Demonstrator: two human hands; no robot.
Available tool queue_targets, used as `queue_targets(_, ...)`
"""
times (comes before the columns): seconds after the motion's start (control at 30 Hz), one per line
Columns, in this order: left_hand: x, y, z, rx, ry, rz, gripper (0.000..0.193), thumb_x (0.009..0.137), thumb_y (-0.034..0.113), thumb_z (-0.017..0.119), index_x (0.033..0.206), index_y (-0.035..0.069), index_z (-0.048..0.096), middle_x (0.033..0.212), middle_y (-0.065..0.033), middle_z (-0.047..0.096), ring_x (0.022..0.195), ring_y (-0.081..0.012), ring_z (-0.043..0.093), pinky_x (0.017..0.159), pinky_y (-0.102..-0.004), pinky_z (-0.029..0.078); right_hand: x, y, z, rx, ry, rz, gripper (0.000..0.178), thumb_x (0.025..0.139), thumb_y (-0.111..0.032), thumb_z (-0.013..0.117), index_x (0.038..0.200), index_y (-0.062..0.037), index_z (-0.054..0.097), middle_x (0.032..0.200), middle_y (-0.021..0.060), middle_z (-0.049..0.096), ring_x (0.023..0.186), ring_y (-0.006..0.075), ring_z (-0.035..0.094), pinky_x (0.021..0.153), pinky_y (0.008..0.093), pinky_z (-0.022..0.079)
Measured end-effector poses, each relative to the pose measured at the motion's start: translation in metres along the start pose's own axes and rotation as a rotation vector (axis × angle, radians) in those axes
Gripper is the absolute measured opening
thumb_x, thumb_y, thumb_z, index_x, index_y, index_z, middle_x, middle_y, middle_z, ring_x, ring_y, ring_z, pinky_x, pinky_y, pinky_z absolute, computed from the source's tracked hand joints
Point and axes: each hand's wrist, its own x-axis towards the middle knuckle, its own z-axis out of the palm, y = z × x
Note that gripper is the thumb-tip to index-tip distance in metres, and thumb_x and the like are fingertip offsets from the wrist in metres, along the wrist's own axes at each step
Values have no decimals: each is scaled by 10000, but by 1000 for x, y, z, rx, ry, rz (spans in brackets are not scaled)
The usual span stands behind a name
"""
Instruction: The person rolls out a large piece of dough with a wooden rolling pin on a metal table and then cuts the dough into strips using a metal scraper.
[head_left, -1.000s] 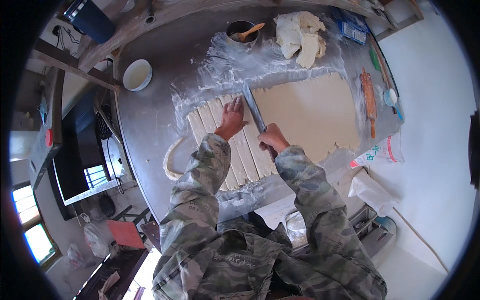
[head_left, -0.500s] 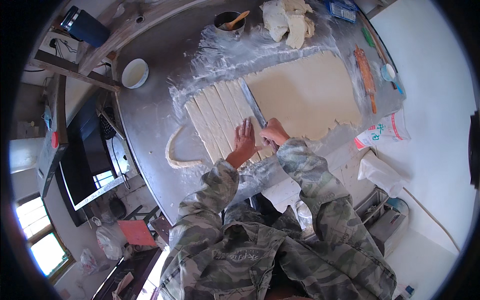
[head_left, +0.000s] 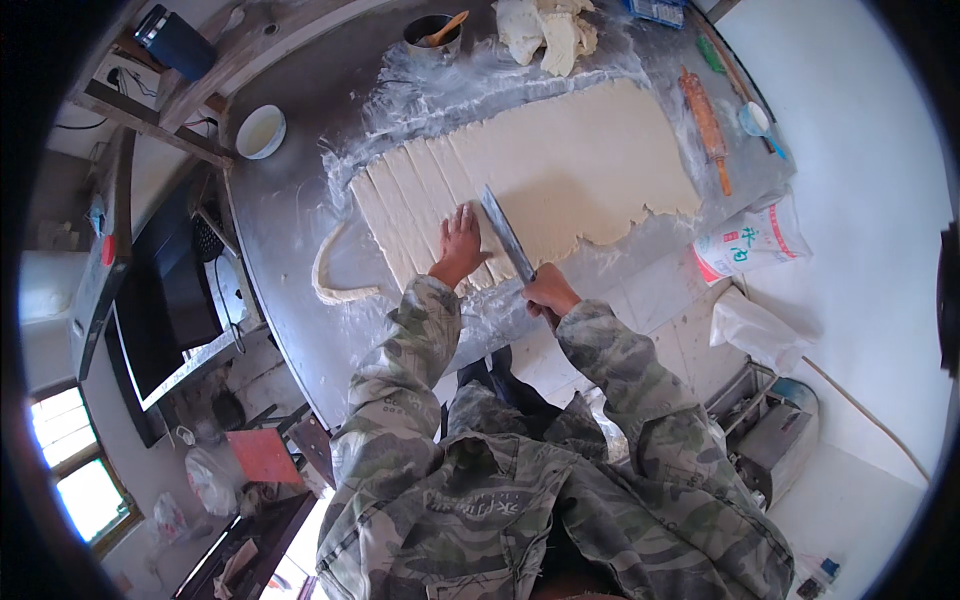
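A wide flat sheet of dough [head_left: 590,150] lies across the floured metal table, its left part cut into several parallel strips [head_left: 400,200]. My left hand [head_left: 460,243] rests on the strips near the sheet's front edge, fingers spread. Closed round the handle of a long knife [head_left: 507,232], my right hand [head_left: 550,292] is just in front of the sheet's near edge. The blade points away and slightly left over the dough, to the right of my left hand; whether it touches is hard to tell. A thin curved dough strip [head_left: 322,268] lies apart at the left.
Along the table's [head_left: 290,220] far side are a white bowl [head_left: 261,132], a dark pot [head_left: 420,30] with a wooden-handled tool, and a dough lump [head_left: 545,32]. A rolling pin [head_left: 704,118] and a blue-handled scoop [head_left: 755,120] lie right. A printed sack [head_left: 750,240] stands beyond the right edge.
The knife has come back toward me, its tip now nearer the middle of the sheet. My left hand remains on the strips. The whole view has shifted slightly.
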Motion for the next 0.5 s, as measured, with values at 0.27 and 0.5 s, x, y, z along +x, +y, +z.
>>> queue_targets(0.27, 16, 15, -13, -257, 212, 39, 500, 1022, 414, 351, 1073, 26, 661, 1226, -239, 603, 1169, -434, 537, 953, -551, 443, 8, 16, 29, -271, 141, 40, 166, 677, -16, 585, 530, 58, 580, 523, 175, 614, 423, 256, 624, 433, 375, 509)
queue_targets(0.5, 18, -2, -13, -415, 47, -14, 538, 995, 445, 417, 1281, 13, 563, 1415, -184, 487, 1353, -370, 402, 1075, -569, 322, 51, 31, 39, -571, 350, -25, 152, 652, -55, 607, 511, 3, 616, 586, 201, 652, 584, 322, 691, 611, 411, 559)
